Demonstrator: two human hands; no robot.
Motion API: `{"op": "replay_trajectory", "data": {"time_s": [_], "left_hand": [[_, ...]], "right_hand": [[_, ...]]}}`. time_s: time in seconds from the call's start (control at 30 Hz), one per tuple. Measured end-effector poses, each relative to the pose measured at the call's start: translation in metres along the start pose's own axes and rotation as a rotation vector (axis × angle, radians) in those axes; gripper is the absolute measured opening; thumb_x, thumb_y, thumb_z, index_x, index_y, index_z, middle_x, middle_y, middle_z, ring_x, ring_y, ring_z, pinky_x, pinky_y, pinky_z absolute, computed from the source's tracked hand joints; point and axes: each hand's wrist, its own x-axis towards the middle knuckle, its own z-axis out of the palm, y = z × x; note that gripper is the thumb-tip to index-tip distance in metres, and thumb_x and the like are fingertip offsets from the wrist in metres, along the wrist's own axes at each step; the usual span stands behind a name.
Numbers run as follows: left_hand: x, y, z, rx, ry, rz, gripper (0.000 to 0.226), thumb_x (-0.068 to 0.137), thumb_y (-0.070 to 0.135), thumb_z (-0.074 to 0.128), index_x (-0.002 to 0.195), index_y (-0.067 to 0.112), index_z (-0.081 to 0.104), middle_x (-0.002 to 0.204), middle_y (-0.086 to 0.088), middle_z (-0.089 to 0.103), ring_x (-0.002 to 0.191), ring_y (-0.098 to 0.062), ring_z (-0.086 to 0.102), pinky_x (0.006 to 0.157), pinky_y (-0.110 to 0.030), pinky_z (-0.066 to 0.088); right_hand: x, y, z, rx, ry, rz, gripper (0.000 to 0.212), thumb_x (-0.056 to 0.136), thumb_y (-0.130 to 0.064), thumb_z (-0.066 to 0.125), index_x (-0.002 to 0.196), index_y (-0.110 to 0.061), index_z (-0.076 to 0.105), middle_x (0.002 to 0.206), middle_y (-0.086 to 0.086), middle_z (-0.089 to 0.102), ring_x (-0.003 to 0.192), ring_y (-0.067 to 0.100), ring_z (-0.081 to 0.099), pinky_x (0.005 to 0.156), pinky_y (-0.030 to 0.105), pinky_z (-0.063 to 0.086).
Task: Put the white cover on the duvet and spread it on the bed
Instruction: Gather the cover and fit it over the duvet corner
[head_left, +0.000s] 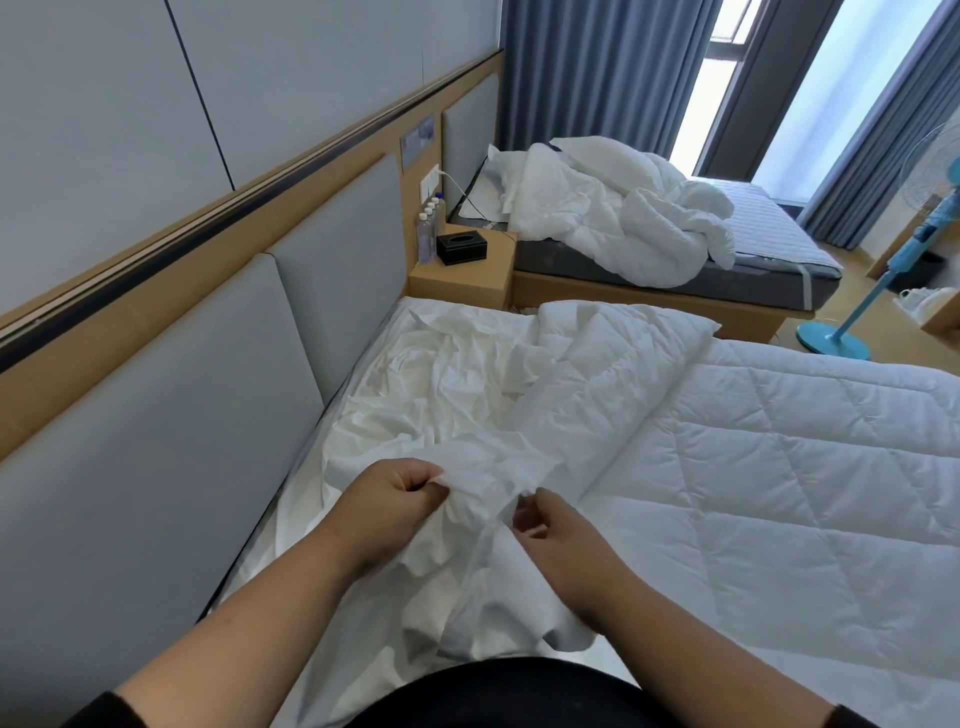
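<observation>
Head view shows two beds: the near bed carries one quilted duvet and one crumpled cover beside the headboard. Two hands work at its edge: left hand pinches the cover, right hand has its grip curled on it. Four bottles stand on the nightstand.

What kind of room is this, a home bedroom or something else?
Probably a hotel twin room: two beds, the near bed and a far bed, share one long padded headboard, with a nightstand between them holding water bottles and a tissue box.
</observation>
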Motion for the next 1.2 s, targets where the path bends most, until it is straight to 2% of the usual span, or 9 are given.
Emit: {"op": "replay_trajectory", "data": {"time_s": [0.17,0.3,0.43,0.5,0.67,0.8,0.93,1.03,1.2], "left_hand": [[-0.004,-0.014,0.004,-0.063,0.012,0.051,0.018,0.100,0.031,0.058,0.105,0.033,0.076,0.107,0.012,0.074,0.100,-0.004,0.068,0.093,-0.034,0.055],[-0.018,-0.024,0.006,0.302,0.445,0.385,0.013,0.088,0.030,0.071,0.094,0.027,0.060,0.091,0.018,0.057,0.087,-0.001,0.055,0.075,-0.011,0.042],[-0.018,-0.050,0.016,0.611,0.135,0.341,0.040,0.080,0.048,0.062,0.115,0.028,0.060,0.106,0.024,0.050,0.099,0.005,0.046,0.092,-0.019,0.041],[-0.009,-0.063,0.016,0.584,0.202,0.266,0.065,0.077,0.057,0.057,0.133,0.027,0.051,0.126,0.015,0.047,0.116,-0.003,0.042,0.106,-0.026,0.036],[0.001,-0.066,0.009,0.498,0.358,0.297,0.036,0.092,0.049,0.046,0.077,0.021,0.063,0.077,0.017,0.051,0.076,-0.002,0.047,0.073,-0.022,0.039],[-0.001,-0.064,0.015,0.402,0.317,0.233,0.007,0.101,0.023,0.052,0.095,0.026,0.055,0.102,0.011,0.056,0.095,-0.002,0.052,0.083,-0.016,0.040],[-0.001,-0.063,0.025,0.347,0.183,0.152,0.036,0.094,0.033,0.064,0.127,0.030,0.047,0.120,0.021,0.047,0.109,0.004,0.047,0.095,-0.013,0.038],[0.001,-0.063,0.025,0.384,0.292,0.189,0.001,0.096,0.027,0.061,0.096,0.027,0.062,0.096,0.015,0.059,0.092,0.001,0.054,0.077,-0.016,0.040],[-0.004,-0.067,0.021,0.391,0.376,0.320,0.019,0.096,0.020,0.063,0.077,0.023,0.062,0.078,0.014,0.059,0.086,-0.002,0.055,0.073,-0.009,0.039]], "right_hand": [[0.015,-0.010,0.013,0.065,0.021,-0.113,0.013,0.094,-0.035,0.063,0.092,-0.027,0.073,0.085,-0.007,0.075,0.084,0.009,0.069,0.078,0.026,0.054],[0.048,-0.014,0.003,0.114,0.184,-0.066,0.042,0.097,-0.039,0.058,0.066,-0.011,0.055,0.064,0.005,0.060,0.064,0.020,0.058,0.068,0.037,0.049],[0.060,-0.021,0.012,0.195,0.205,-0.050,0.052,0.096,-0.049,0.054,0.071,-0.003,0.051,0.062,0.003,0.050,0.060,0.016,0.050,0.061,0.035,0.044],[0.061,-0.021,0.018,0.188,0.216,-0.076,0.050,0.095,-0.048,0.055,0.067,-0.007,0.047,0.062,0.003,0.044,0.059,0.017,0.044,0.059,0.036,0.040],[0.065,-0.023,0.009,0.150,0.268,-0.093,0.051,0.095,-0.045,0.057,0.065,-0.006,0.044,0.059,0.003,0.040,0.056,0.017,0.040,0.058,0.035,0.035],[0.070,-0.021,0.003,0.242,0.223,-0.071,0.054,0.094,-0.045,0.060,0.076,0.005,0.051,0.062,0.006,0.045,0.058,0.020,0.044,0.059,0.036,0.039],[0.069,-0.017,0.009,0.306,0.192,-0.082,0.038,0.089,-0.042,0.064,0.084,-0.004,0.065,0.074,0.021,0.061,0.066,0.025,0.057,0.066,0.047,0.054],[0.065,-0.014,0.015,0.300,0.196,-0.101,0.033,0.086,-0.043,0.066,0.089,-0.010,0.066,0.087,0.023,0.065,0.069,0.025,0.060,0.073,0.054,0.056],[0.069,-0.007,0.008,0.336,0.237,-0.082,0.026,0.089,-0.040,0.065,0.085,-0.014,0.071,0.087,0.015,0.070,0.089,0.038,0.067,0.079,0.053,0.057]]}}
